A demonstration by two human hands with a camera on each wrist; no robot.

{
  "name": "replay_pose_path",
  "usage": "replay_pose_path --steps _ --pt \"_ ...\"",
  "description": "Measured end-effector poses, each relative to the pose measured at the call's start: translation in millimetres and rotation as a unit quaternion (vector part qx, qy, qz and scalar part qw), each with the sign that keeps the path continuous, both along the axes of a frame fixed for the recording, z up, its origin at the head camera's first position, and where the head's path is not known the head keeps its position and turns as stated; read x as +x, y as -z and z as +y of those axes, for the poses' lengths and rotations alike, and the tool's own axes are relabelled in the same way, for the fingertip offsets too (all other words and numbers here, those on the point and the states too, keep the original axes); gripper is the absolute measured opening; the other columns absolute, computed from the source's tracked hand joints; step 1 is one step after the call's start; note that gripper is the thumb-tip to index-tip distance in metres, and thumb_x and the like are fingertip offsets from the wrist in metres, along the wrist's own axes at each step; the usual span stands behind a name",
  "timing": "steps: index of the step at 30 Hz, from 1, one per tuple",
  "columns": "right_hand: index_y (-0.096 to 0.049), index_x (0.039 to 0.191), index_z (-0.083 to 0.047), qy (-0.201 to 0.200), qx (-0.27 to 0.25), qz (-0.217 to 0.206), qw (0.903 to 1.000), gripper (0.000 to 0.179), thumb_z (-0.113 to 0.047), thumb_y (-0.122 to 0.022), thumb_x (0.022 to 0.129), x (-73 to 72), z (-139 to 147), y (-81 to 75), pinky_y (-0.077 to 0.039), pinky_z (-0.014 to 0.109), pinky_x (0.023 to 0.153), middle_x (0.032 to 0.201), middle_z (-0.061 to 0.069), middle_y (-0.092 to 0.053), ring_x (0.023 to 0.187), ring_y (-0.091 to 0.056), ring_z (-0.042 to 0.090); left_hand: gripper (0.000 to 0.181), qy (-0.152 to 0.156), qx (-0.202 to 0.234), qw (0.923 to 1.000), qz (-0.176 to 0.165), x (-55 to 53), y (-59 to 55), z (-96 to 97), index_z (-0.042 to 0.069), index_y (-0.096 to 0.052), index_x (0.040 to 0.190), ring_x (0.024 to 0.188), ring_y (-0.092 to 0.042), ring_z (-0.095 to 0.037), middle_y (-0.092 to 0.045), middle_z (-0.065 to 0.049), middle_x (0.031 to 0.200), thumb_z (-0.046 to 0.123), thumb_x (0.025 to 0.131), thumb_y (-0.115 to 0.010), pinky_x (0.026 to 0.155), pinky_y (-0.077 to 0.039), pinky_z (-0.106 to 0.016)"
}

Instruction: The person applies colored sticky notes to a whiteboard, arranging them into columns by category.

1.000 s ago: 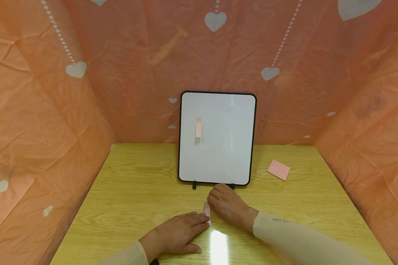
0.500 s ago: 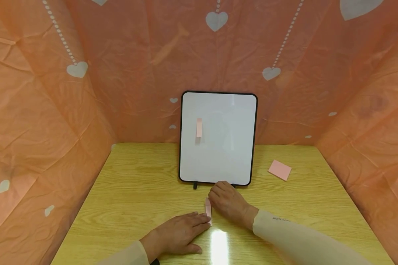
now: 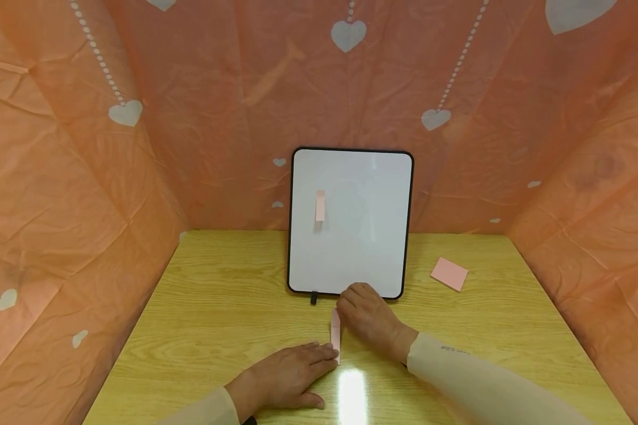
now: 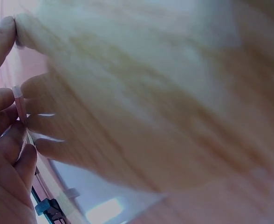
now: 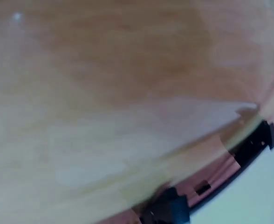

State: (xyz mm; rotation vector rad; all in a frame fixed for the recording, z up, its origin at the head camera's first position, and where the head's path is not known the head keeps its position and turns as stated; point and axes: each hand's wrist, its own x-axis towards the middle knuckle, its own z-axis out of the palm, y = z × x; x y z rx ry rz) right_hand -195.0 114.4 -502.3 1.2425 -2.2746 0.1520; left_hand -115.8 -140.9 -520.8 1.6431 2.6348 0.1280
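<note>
A narrow pink paper strip [image 3: 335, 335] lies on the wooden table in the head view, in front of the whiteboard. My left hand [image 3: 292, 373] is spread palm down, its straight fingertips pressing the strip's near end. At the far end, my right hand [image 3: 371, 319] has curled fingers and grips the strip, which is bent there; the fingertips are hidden behind the hand. In the left wrist view my left hand [image 4: 9, 163] shows at the edge with its fingers against the table. The right wrist view shows no fingers.
A black-framed whiteboard [image 3: 361, 236] stands upright behind the hands on small black feet [image 3: 313, 298]. Another pink strip [image 3: 320, 206] is stuck on it at upper left. A pink pad of paper [image 3: 449, 274] lies to its right. Orange cloth [image 3: 218, 147] surrounds the table.
My right hand has moved a little away from me, toward the whiteboard, and the strip's far end has gone with it, showing more of its length. My left hand stays in place.
</note>
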Motion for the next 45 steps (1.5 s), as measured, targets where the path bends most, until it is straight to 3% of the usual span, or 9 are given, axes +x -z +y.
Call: replay_pose_path --steps 3,7,14,22,30,45 --pt "-0.066 0.099 -0.011 0.0 -0.038 0.018 0.9991 0.007 -0.013 -0.061 0.105 -6.9 -3 -9.6 -0.054 0.034 0.094 0.1 0.0 -0.067 0.099 -0.061 0.021 0.073 -0.006 -0.001 0.9999 -0.008 0.3 0.3 0.2 0.01 -0.05 0.157 0.15 -0.048 -0.02 -0.047 -0.003 0.164 0.062 0.106 -0.048 0.123 -0.042 -0.034" --pt "-0.069 0.098 -0.009 0.012 -0.078 0.062 0.995 0.006 -0.01 -0.074 0.096 -19.2 -8 -23.9 -0.057 0.035 0.091 0.098 0.003 -0.07 0.096 -0.065 0.022 0.074 -0.009 -0.002 0.9998 -0.02 0.5 0.0 -0.4 0.011 -0.049 0.158 0.15 -0.047 -0.02 -0.046 -0.003 0.165 0.063 0.106 -0.048 0.123 -0.042 -0.034" --pt "-0.071 0.101 -0.006 0.032 -0.105 0.138 0.9843 0.017 -0.01 -0.082 0.088 -43.6 -17 -40.2 -0.059 0.037 0.092 0.099 0.006 -0.072 0.096 -0.068 0.024 0.074 -0.016 0.003 0.9989 -0.044 0.1 -0.1 -1.1 0.012 -0.047 0.159 0.152 -0.046 -0.02 -0.044 -0.002 0.166 0.063 0.106 -0.048 0.123 -0.041 -0.034" --pt "-0.071 0.103 -0.003 0.008 -0.126 0.169 0.9775 0.015 -0.004 -0.079 0.091 -66.1 -32 -42.0 -0.06 0.037 0.09 0.1 0.008 -0.073 0.093 -0.068 0.025 0.073 -0.018 0.013 0.998 -0.059 0.3 0.3 -2.9 0.013 -0.047 0.16 0.152 -0.044 -0.021 -0.044 -0.001 0.166 0.062 0.106 -0.049 0.123 -0.041 -0.035" --pt "-0.076 0.097 -0.002 0.036 -0.121 0.213 0.969 0.007 -0.003 -0.079 0.091 -81.8 -43 -45.2 -0.061 0.035 0.087 0.095 0.008 -0.075 0.089 -0.069 0.023 0.073 -0.017 0.013 0.9972 -0.071 -0.7 -0.4 -3.9 0.013 -0.046 0.16 0.154 -0.042 -0.021 -0.042 0.0 0.167 0.063 0.107 -0.047 0.124 -0.041 -0.035" --pt "-0.075 0.093 -0.003 0.046 -0.115 0.225 0.9663 0.007 -0.003 -0.081 0.089 -93.5 -52 -48.1 -0.061 0.034 0.087 0.094 0.007 -0.075 0.089 -0.069 0.022 0.073 -0.022 0.015 0.9959 -0.086 -2.1 2.2 -4.4 0.015 -0.045 0.161 0.154 -0.041 -0.019 -0.041 0.001 0.168 0.063 0.106 -0.047 0.124 -0.04 -0.035"
